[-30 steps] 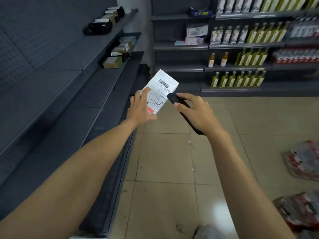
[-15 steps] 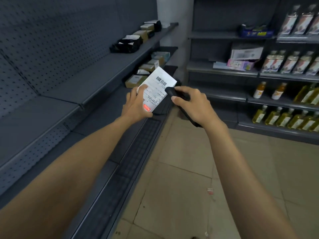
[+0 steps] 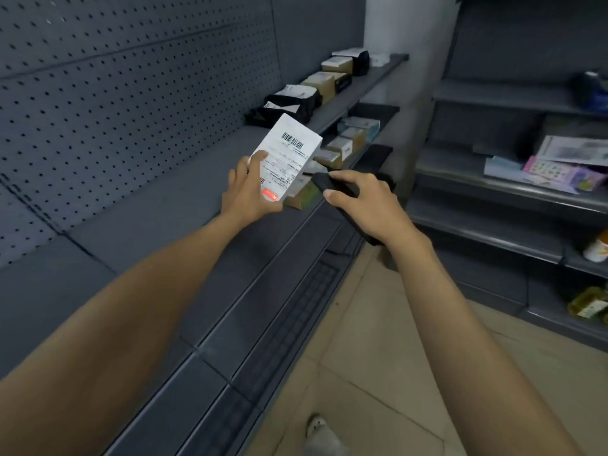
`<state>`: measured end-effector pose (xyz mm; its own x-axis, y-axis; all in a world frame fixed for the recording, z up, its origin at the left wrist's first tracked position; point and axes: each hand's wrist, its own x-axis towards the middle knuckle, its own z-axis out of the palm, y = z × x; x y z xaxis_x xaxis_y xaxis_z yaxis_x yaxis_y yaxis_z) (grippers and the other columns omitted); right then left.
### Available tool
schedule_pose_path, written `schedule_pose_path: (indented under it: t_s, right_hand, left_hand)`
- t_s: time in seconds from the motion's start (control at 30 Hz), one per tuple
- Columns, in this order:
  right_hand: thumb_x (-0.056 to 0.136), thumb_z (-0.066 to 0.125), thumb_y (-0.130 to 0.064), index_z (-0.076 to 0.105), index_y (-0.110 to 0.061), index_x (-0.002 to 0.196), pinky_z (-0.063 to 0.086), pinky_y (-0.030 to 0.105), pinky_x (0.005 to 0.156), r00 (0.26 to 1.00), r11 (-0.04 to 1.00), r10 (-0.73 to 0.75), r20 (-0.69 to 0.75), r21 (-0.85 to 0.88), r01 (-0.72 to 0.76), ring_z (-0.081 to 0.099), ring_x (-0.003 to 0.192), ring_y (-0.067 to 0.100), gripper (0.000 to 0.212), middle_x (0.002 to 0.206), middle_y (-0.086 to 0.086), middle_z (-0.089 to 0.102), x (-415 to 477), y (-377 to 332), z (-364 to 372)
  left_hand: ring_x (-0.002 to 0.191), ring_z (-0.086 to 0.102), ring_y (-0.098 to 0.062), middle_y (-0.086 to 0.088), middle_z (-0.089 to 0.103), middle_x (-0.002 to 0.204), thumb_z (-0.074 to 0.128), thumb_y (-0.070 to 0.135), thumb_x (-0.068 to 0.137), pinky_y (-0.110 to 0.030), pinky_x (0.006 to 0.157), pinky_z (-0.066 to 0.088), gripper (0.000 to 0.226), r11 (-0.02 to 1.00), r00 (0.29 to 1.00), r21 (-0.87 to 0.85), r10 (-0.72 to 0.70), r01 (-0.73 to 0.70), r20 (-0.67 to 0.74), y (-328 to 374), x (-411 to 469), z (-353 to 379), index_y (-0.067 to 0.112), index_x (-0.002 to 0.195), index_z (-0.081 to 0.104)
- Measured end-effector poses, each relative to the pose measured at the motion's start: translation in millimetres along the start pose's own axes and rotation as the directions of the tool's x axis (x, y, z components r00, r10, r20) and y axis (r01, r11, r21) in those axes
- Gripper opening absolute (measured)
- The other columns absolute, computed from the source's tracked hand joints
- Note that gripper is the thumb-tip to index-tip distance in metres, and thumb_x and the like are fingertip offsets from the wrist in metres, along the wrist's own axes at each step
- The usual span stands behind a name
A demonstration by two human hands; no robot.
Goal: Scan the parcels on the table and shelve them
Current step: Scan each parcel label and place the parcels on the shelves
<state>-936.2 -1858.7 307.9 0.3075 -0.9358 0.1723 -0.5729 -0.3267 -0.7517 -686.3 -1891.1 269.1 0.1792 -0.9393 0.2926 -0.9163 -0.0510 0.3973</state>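
My left hand (image 3: 246, 195) grips a white parcel (image 3: 289, 156) with a barcode label, held tilted over the grey shelf (image 3: 158, 209) on the left. My right hand (image 3: 365, 200) holds a black scanner (image 3: 332, 187), its head right beside the parcel's lower right edge. Several parcels lie further along the shelves: black bags (image 3: 286, 103) and brown boxes (image 3: 324, 82) on the upper board, small boxes (image 3: 345, 144) on the board below.
A pegboard wall (image 3: 115, 93) backs the left shelving. Another shelf unit (image 3: 513, 199) on the right carries flat packets (image 3: 559, 169) and bottles (image 3: 589, 304). A white pillar (image 3: 404, 60) stands between them. Tiled floor (image 3: 378, 373) runs below, with my shoe (image 3: 320, 436) at the bottom.
The view has swung left and closer to the left shelving. Both hands with parcel and scanner have kept together and now sit over the shelf edge.
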Motion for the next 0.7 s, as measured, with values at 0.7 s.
schedule_pose_path:
  t_s: [0.7]
  right_hand:
    - [0.096,0.062,-0.043,0.055,-0.027,0.141,0.05,0.043,0.098,0.91,0.974,-0.207,0.36,0.166,0.156,0.059,0.118,0.023,0.049,0.136,0.001,0.06,387,86,51]
  left_hand:
    - [0.131,0.04,-0.034,-0.01,0.041,0.142,0.071,0.059,0.077,-0.053,0.102,0.039,0.084,0.706,0.701,-0.045,-0.707,0.707,-0.094,-80,271,85,0.027,0.144,0.031]
